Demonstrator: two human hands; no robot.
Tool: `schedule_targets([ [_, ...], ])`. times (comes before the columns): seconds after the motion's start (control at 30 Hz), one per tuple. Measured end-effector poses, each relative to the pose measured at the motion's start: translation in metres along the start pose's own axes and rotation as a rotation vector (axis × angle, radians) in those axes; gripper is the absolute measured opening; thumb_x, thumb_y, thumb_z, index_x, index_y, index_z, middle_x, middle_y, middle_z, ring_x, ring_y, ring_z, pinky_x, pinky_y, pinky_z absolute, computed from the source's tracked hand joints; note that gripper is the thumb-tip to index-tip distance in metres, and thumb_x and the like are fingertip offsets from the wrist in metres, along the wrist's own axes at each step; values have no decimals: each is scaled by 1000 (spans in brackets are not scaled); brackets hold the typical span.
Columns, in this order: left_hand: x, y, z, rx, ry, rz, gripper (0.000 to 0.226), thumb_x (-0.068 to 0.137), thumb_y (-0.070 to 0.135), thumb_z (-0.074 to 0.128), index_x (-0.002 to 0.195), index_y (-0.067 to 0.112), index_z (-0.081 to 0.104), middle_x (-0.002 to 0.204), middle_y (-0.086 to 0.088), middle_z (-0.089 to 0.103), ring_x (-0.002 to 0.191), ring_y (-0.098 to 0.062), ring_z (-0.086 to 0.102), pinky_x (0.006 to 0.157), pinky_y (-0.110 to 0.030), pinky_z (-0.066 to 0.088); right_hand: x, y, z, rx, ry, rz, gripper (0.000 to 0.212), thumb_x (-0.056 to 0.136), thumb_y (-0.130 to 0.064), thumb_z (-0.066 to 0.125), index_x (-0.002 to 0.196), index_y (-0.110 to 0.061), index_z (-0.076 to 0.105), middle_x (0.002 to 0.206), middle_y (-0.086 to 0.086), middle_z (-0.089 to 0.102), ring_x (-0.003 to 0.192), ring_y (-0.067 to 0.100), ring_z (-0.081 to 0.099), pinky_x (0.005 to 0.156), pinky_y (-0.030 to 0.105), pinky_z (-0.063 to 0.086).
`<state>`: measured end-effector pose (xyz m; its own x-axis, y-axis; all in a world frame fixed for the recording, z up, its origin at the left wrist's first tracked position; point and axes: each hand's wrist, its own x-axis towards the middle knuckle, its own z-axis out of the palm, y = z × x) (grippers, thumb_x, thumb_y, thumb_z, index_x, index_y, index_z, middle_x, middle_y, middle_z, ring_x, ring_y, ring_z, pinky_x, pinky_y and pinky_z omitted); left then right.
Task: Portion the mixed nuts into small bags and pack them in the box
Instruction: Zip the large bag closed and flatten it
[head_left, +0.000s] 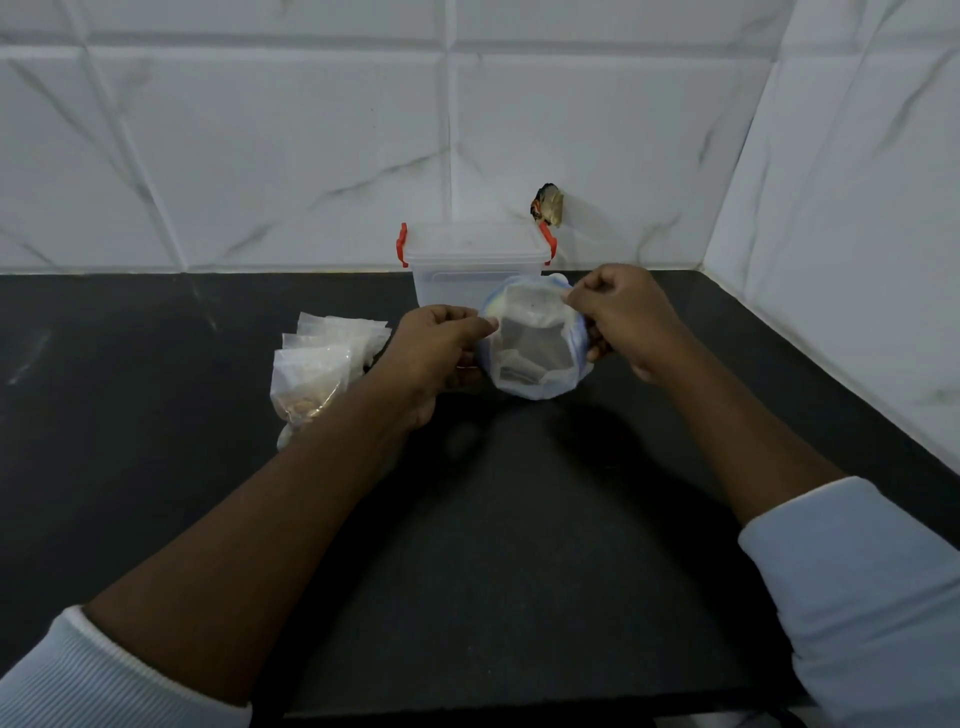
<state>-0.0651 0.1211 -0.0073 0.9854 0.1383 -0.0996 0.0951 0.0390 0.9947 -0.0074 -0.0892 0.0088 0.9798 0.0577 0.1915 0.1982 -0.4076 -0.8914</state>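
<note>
A small clear plastic bag (530, 338) is held up over the middle of the black counter. My left hand (441, 348) pinches its left top edge and my right hand (623, 317) pinches its right top edge. Behind the bag sits a round blue-rimmed container (579, 338), mostly hidden by it. A clear plastic box (475, 260) with red latches and its lid on stands at the back against the wall. Left of my left hand lies a pile of small bags (327, 358); the nearest one holds nuts (306, 405).
The black counter (493, 519) runs to a white tiled wall at the back and on the right. A dark damaged spot (546, 203) marks the wall behind the box. The counter's front edge lies near the bottom of the view.
</note>
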Motion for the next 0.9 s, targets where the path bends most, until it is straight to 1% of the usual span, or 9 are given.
schedule_targets([
  [0.1, -5, 4, 2, -145, -80, -37, 26, 89, 2, 73, 114, 10, 68, 107, -11, 77, 98, -27, 76, 84, -42, 63, -1, -4, -7, 364, -252, 99, 17, 96, -1, 64, 112, -2, 64, 89, 15, 67, 66, 20, 62, 56, 29, 56],
  [0.2, -6, 1, 5, -179, -58, 5, 38, 85, -1, 78, 119, 7, 65, 105, -11, 78, 93, -25, 77, 73, -36, 63, -2, 0, -11, 285, -355, 44, 41, 87, 11, 69, 124, -6, 61, 91, 10, 69, 72, 17, 66, 57, 28, 56],
  [0.27, -5, -2, 5, -119, 43, 53, 38, 83, -1, 79, 116, 8, 63, 101, -12, 77, 86, -23, 78, 67, -33, 62, -2, 2, -11, 50, -264, -12, 47, 83, 8, 73, 123, -13, 61, 89, 10, 66, 69, 17, 64, 51, 27, 52],
  [0.33, -4, -5, 3, 49, 203, 148, 29, 85, 2, 77, 105, 14, 59, 98, -10, 72, 77, -21, 76, 62, -30, 61, 0, 2, -11, -221, -53, -83, 41, 81, 0, 72, 117, -17, 63, 86, 3, 65, 69, 15, 61, 53, 24, 48],
  [0.43, -5, -9, 1, 370, 376, 283, 29, 88, 7, 72, 93, 26, 51, 96, -1, 64, 78, -14, 68, 58, -24, 54, 2, 2, -14, -281, 156, -135, 26, 84, -5, 66, 107, -18, 64, 90, 1, 65, 71, 14, 60, 53, 23, 45],
  [0.53, -4, -11, 2, 497, 302, 357, 30, 87, 3, 69, 97, 26, 54, 102, 5, 60, 88, -8, 61, 66, -16, 45, 3, 3, -14, -367, 111, -161, 21, 88, -8, 61, 105, -16, 70, 86, 0, 66, 68, 13, 60, 52, 26, 46],
  [0.63, -2, -8, 0, 455, 220, 329, 31, 89, 3, 68, 109, 24, 58, 104, 9, 62, 92, -6, 61, 65, -15, 46, 4, 3, -16, -346, 25, -131, 21, 90, -13, 60, 103, -19, 75, 84, 0, 68, 70, 13, 59, 57, 29, 48],
  [0.8, 0, -1, -1, 130, 86, 188, 8, 97, 15, 64, 103, 13, 69, 104, -7, 74, 95, -22, 73, 79, -41, 64, 3, 1, -22, 69, -80, 66, 27, 99, -27, 56, 99, -6, 74, 86, 8, 68, 78, 21, 58, 64, 36, 48],
  [0.9, 1, 1, -3, 1, 28, 116, 7, 95, 9, 68, 102, 7, 68, 107, -12, 74, 96, -26, 74, 78, -41, 64, 5, 5, -26, 212, -108, 134, 20, 100, -23, 63, 99, -8, 76, 90, 6, 73, 84, 21, 64, 76, 38, 53],
])
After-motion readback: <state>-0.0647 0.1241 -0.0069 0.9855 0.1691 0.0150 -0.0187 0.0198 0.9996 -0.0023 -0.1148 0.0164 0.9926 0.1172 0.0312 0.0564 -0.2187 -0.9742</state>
